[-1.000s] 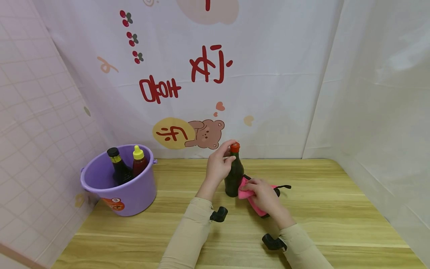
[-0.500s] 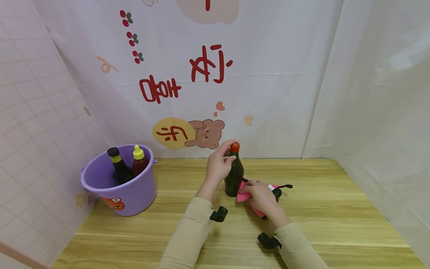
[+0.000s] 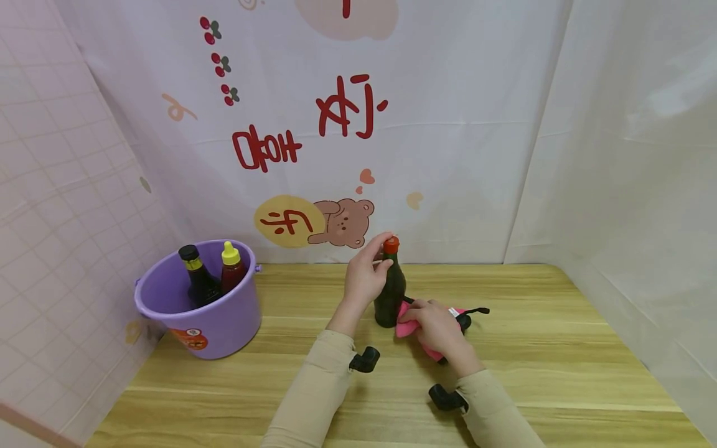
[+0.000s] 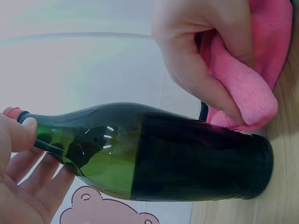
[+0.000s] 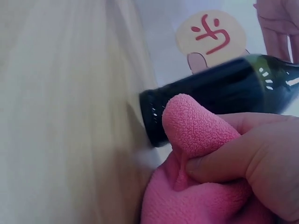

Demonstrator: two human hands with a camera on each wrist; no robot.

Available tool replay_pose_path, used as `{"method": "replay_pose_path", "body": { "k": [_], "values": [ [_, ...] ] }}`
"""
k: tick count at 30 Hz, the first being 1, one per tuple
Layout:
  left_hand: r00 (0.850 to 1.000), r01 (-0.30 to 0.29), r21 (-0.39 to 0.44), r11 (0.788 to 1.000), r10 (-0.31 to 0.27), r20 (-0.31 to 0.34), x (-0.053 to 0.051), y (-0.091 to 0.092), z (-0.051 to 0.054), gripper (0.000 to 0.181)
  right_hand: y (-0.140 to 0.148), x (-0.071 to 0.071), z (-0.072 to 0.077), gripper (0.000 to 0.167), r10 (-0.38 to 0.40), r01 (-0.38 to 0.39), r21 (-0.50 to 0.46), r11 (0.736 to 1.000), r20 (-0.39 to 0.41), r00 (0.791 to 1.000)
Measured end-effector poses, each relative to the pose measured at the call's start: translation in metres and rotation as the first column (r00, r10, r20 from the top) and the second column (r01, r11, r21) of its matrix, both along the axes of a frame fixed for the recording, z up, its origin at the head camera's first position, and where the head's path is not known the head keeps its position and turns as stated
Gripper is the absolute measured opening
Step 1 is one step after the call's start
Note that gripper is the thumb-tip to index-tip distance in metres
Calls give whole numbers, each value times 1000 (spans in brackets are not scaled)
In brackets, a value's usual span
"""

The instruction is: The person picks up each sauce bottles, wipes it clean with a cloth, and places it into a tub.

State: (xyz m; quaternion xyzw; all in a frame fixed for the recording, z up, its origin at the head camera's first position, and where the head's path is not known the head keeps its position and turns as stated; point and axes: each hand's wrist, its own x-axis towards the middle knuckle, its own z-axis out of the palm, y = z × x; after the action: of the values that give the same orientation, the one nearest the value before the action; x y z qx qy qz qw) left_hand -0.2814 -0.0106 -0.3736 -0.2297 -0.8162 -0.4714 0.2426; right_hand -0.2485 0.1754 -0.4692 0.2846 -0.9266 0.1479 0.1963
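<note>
A dark green glass bottle (image 3: 390, 295) with a red cap stands upright on the wooden table. My left hand (image 3: 363, 277) holds it at the neck, thumb on the near side and fingertips up by the cap. In the left wrist view, dark liquid fills the lower part of the bottle (image 4: 187, 158). My right hand (image 3: 439, 326) pinches a bunched pink cloth (image 3: 406, 325) against the bottle's lower right side. Fuzzy fabric shows on the cloth (image 5: 196, 126) in the right wrist view, folded over between thumb and fingers. Part of it trails under the hand.
At the left a purple bucket (image 3: 235, 330) holds a black-capped dark bottle (image 3: 203, 286) and a red bottle with a yellow nozzle cap (image 3: 232, 274). A printed white curtain (image 3: 465, 155) hangs behind the table. Black wrist mounts (image 3: 365, 359) jut from both sleeves.
My right hand and the cloth have shifted slightly left and down along the bottle's lower side, and a white tag has come into sight. My left hand keeps its hold on the neck.
</note>
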Motion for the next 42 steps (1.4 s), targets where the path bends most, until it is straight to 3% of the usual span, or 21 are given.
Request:
{"method": "replay_pose_path", "body": {
  "k": [4, 9, 14, 19, 26, 36, 42],
  "values": [
    [1000, 13, 14, 1000, -13, 7, 1, 0, 0, 56, 9, 0, 5, 35, 13, -12, -51, 999, 26, 1000],
    [1000, 10, 30, 1000, -10, 8, 3, 1, -1, 61, 23, 0, 11, 38, -36, 42, -124, 991, 50, 998],
    [997, -72, 12, 997, 73, -39, 5, 6, -1, 65, 38, -2, 17, 35, -73, 80, -188, 979, 39, 997],
    [978, -174, 0, 985, 173, -113, 6, 10, 0, 62, 47, -4, 22, 36, -97, 101, -230, 968, 30, 995],
    [963, -255, -44, 966, 249, -105, 4, 14, -1, 56, 53, -3, 28, 39, -96, 107, -266, 958, 54, 994],
    [977, -188, -37, 982, 183, -107, 3, 10, 2, 54, 56, -1, 34, 42, -84, 100, -324, 941, 64, 994],
    [995, -95, -13, 995, 96, 13, -2, 4, 3, 55, 54, 0, 39, 43, -64, 69, -395, 916, 26, 998]
  ]
}}
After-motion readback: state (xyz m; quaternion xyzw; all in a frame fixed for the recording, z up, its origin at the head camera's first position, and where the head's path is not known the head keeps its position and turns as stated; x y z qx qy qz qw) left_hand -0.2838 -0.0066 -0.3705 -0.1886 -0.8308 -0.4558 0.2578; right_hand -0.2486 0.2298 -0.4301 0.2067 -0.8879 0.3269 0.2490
